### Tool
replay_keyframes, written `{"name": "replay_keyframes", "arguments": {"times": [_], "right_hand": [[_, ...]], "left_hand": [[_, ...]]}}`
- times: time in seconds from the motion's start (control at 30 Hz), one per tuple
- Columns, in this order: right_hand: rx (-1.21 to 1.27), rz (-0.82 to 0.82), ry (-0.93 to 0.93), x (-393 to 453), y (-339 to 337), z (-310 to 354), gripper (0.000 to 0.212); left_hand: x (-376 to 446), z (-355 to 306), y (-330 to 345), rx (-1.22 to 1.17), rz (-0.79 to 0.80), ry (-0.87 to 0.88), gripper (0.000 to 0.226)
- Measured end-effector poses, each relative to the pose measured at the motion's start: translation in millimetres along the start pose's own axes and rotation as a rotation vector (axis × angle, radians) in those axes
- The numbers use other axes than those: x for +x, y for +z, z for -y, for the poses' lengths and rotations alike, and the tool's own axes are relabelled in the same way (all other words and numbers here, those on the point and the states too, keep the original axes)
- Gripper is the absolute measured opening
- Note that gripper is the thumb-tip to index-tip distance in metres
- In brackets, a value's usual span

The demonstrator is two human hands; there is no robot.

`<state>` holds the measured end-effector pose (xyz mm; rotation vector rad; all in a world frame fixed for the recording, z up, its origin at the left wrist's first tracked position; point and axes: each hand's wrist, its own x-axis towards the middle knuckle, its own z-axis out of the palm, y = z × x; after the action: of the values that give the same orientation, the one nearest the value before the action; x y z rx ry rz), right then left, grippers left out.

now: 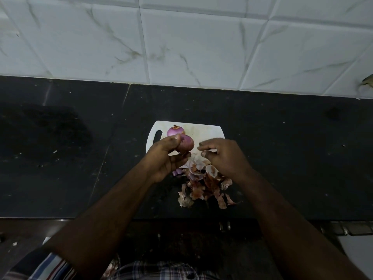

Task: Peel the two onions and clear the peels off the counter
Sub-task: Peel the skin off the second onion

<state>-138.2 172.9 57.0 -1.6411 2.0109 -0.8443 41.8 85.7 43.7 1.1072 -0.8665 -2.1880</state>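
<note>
- Dim kitchen, head view: white marble-look wall tiles [191,47] up top, and a dark speckled counter [282,158] running across the middle.
- Sitting on the counter is a small white cutting board [210,132] with a handle slot on its left side.
- One peeled onion [175,130], purple and shiny, rests on the far left part of the board, just behind the hands.
- Left hand [167,158] is wrapped around the second onion [186,145], thumb over the top and fingers under it, holding it just above the board. It looks mostly peeled, pinkish purple.
- Right hand [224,156] is just beside that onion, not touching it, fingers pinched on a pale bit of peel [211,151].
- Below both hands there's a heap of onion peels [203,186], papery brown and pale purple, spilling from the board's near edge onto the counter.
- Hard to see: the near half of the board is covered by the hands and peels, and the underside of the held onion is hidden by fingers.
- Bottom of frame is just forearms and a plaid shirt [161,269], cut off by the edge. Something greenish [367,82] at the far right edge is too blurry to identify.
</note>
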Motion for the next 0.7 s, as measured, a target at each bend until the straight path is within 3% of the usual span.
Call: {"name": "replay_keyframes", "arguments": {"times": [0.1, 0.17, 0.37, 0.7], "right_hand": [[0.207, -0.053, 0.010, 2.6, 4.7, 16.8, 0.047], [0.197, -0.060, -0.077, 3.9, 14.7, 24.7, 0.056], [0.081, -0.264, -0.157, 9.4, 26.8, 21.9, 0.044], [-0.113, -0.451, -0.343, 8.9, 33.2, 22.7, 0.033]], "left_hand": [[0.6, 0.0, 2.4, 0.031, 0.038, 0.010, 0.025], [0.3, -0.2, 4.4, 0.059, 0.075, 0.015, 0.022], [-2.3, -5.1, 4.0, 0.099, 0.161, 0.035, 0.022], [-5.2, 0.4, 32.8, -0.177, -0.014, 0.082, 0.025]]}}
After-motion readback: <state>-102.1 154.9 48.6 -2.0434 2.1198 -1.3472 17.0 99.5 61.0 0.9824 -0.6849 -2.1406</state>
